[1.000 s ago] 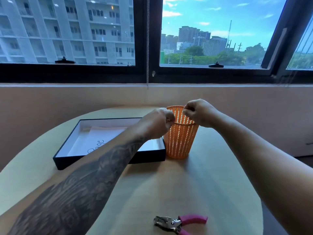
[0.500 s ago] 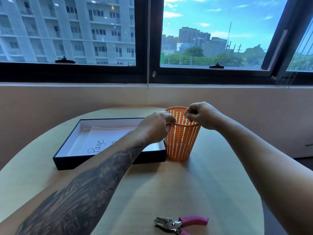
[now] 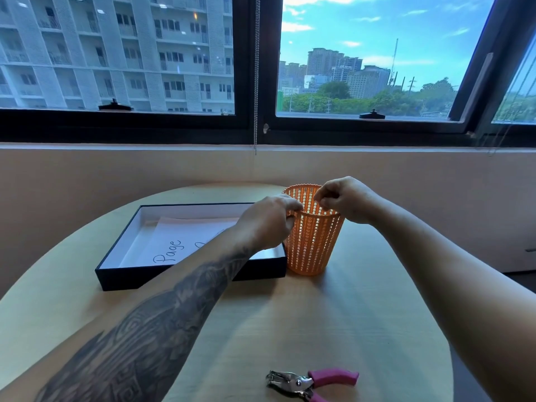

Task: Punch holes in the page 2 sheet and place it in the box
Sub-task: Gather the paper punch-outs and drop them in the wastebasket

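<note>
On the round tabletop (image 3: 290, 320), a shallow black box (image 3: 174, 274) with a white lining sits toward the far left edge. A white sheet (image 3: 179, 236) lies flat on the bottom of the box. The handwritten word "Page" is readable on it, but the tattooed left forearm crosses in front and hides the number after it. An orange basket (image 3: 310, 248) with perforated walls stands upright just beside the box's right end, toward the far edge. The left hand (image 3: 266, 224) grips the basket's left rim, forefinger hooked over the top and thumb against the outer wall. The right hand (image 3: 345, 201) hangs over the right side of the opening with its fingers curled and the thumb and forefinger tips drawn together. Whether anything sits between them cannot be told. A hole punch (image 3: 310, 382) with pink handles lies untouched at the near edge, well apart from both hands.
</note>
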`<action>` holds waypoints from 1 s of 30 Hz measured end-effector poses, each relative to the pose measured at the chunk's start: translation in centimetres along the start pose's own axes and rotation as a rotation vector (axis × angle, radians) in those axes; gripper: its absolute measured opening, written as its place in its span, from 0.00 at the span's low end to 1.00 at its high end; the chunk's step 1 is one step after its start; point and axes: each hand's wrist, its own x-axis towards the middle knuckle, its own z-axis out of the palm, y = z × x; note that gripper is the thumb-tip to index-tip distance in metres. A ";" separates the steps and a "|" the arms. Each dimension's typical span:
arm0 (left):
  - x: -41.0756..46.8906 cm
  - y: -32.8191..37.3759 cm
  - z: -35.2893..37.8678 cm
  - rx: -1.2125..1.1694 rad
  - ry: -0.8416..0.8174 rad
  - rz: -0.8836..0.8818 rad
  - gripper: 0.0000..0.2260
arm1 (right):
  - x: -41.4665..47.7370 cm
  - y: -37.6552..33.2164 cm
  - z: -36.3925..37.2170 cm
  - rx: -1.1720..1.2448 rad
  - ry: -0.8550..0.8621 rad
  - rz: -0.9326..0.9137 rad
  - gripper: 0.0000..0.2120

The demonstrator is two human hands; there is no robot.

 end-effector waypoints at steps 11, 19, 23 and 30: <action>-0.4 0.3 0.1 -0.024 0.008 -0.010 0.16 | -0.1 0.2 0.5 -0.046 0.072 -0.024 0.06; -2.9 -0.3 -0.5 -0.069 -0.009 -0.017 0.25 | -2.1 -0.9 0.1 -0.094 0.208 -0.227 0.09; -6.7 -1.1 -1.1 -0.104 -0.004 -0.045 0.15 | -5.1 -2.5 1.3 -0.138 0.249 -0.368 0.08; -14.8 -3.9 0.6 -0.167 -0.123 -0.185 0.07 | -13.1 -4.4 7.7 -0.068 0.000 -0.465 0.07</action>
